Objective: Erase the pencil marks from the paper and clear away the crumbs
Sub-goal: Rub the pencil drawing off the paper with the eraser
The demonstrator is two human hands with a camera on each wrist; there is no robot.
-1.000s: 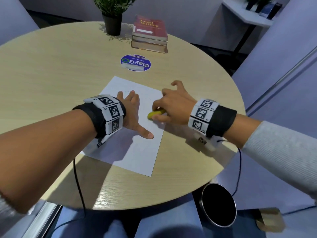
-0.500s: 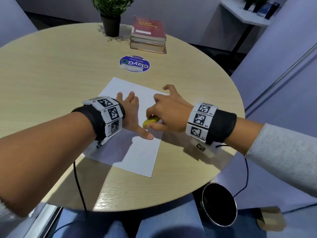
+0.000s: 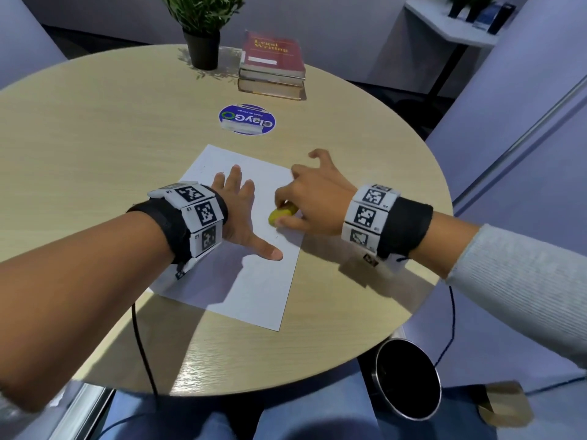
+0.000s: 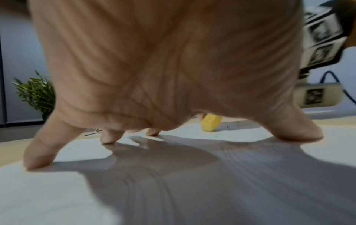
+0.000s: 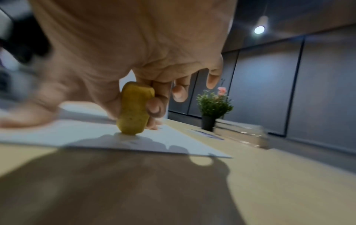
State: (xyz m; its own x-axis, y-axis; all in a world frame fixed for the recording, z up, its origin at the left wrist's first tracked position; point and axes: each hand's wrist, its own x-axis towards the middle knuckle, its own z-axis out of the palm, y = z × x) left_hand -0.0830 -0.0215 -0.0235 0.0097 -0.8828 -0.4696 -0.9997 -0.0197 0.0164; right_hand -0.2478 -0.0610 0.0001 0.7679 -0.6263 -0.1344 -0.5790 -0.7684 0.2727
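On the round pale wooden table (image 3: 95, 128) a white sheet of paper (image 3: 254, 290) lies near the person, slightly askew. The left hand (image 3: 236, 214) presses it flat with fingers spread wide and straight, thumb pointing right. The right hand (image 3: 313, 204) pinches a worn yellow block eraser (image 3: 282, 214) between thumb and forefinger, its lower end touching the paper near the sheet's right edge; the other fingers are raised and loosely spread. Erasing looks to be under way: only faint grey traces and a few dark specks show in the left wrist view, so most marks seem gone, and the crumbs remain to be swept off.
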